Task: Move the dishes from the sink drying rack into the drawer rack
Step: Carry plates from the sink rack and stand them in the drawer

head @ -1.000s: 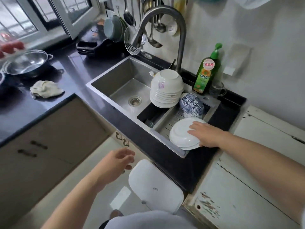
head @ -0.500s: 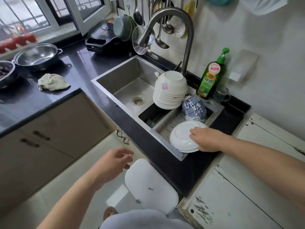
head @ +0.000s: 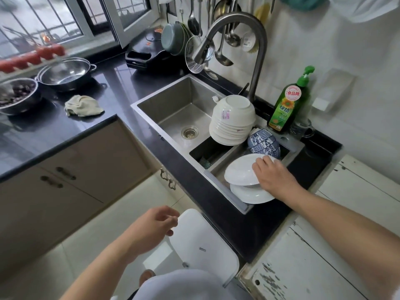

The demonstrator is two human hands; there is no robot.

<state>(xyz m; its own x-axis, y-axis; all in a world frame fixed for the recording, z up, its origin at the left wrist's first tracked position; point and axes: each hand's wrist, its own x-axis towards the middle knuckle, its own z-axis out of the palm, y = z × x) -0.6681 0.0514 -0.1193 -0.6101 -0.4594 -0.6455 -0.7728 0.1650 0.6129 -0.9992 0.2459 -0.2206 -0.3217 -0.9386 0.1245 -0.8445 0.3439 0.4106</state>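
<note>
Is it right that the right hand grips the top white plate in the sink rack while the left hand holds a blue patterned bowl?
Not quite. The head view shows the right hand gripping the top white plate in the sink rack, but the left hand holds nothing; it hangs loosely curled over the floor. The blue patterned bowls sit stacked in the rack.

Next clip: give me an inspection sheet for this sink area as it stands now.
Surface: black counter around a steel sink.
Job's things: white plates in the drying rack; stacked white bowls; blue patterned bowls.
Clutter: cloth, soap bottle, metal pot.
Hands: right hand grips the top plate; left hand holds nothing.
Cables: nothing seen.
Surroundings: faucet, hung utensils, window.
</note>
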